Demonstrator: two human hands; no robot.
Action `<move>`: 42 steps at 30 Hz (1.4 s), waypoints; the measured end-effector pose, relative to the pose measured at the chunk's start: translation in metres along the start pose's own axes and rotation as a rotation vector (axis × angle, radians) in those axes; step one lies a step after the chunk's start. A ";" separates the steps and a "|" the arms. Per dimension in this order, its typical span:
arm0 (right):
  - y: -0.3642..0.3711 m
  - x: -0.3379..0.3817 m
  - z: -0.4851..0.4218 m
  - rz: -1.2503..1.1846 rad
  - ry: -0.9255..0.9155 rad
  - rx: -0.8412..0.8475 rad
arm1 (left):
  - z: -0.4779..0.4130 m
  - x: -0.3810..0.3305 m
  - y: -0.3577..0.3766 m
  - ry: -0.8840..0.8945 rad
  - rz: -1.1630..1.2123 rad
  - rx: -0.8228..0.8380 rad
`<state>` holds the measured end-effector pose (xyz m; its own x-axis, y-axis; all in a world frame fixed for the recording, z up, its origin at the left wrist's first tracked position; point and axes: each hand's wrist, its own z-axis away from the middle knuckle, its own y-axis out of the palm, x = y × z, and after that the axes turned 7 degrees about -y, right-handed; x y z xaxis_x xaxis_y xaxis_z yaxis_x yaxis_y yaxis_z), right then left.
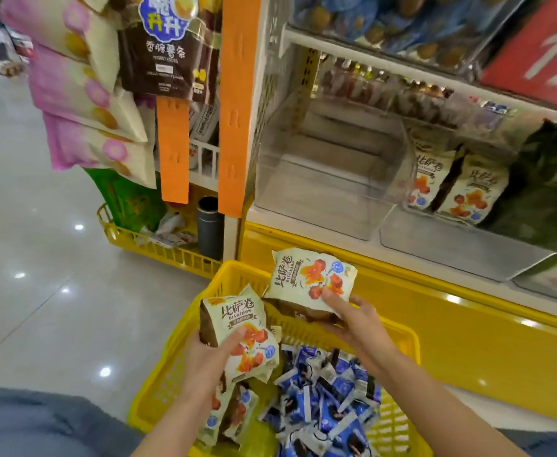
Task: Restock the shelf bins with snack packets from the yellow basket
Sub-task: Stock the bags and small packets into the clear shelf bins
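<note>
A yellow basket [234, 275] stands on the floor below the shelf, holding cream pizza-roll packets [234, 413] and several small blue packets [323, 400]. My left hand [211, 361] grips one cream packet [241, 328] above the basket's left side. My right hand [353, 321] grips another cream packet [313, 278], raised over the basket's far rim. Above it a clear plastic shelf bin [330, 173] sits with nothing inside. The neighbouring bin [462, 245] to the right holds two matching cream packets [458, 186].
A yellow shelf base [435, 324] runs below the bins. Orange strips [237, 103] and hanging snack bags [82, 103] flank the shelf's left end. A yellow wire rack [158, 249] with a dark cylinder [208, 225] stands behind the basket. Green bags [547, 192] fill the far right bin.
</note>
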<state>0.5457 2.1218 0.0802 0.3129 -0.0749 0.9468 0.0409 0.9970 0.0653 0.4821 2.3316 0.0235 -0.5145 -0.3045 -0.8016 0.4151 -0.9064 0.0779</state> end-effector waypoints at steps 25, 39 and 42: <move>-0.117 0.153 0.039 0.514 -0.194 0.174 | 0.061 -0.134 0.132 0.403 -0.061 0.238; -0.163 0.208 -0.034 0.157 -0.294 -0.266 | 0.037 -0.176 0.180 0.341 -0.032 0.341; -0.177 0.216 -0.068 0.246 -0.328 -0.477 | 0.035 -0.182 0.182 0.345 -0.034 0.358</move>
<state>0.6704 1.9280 0.2513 0.0623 0.2410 0.9685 0.4474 0.8607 -0.2429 0.6251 2.2116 0.2045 -0.2200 -0.2136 -0.9518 0.0876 -0.9761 0.1988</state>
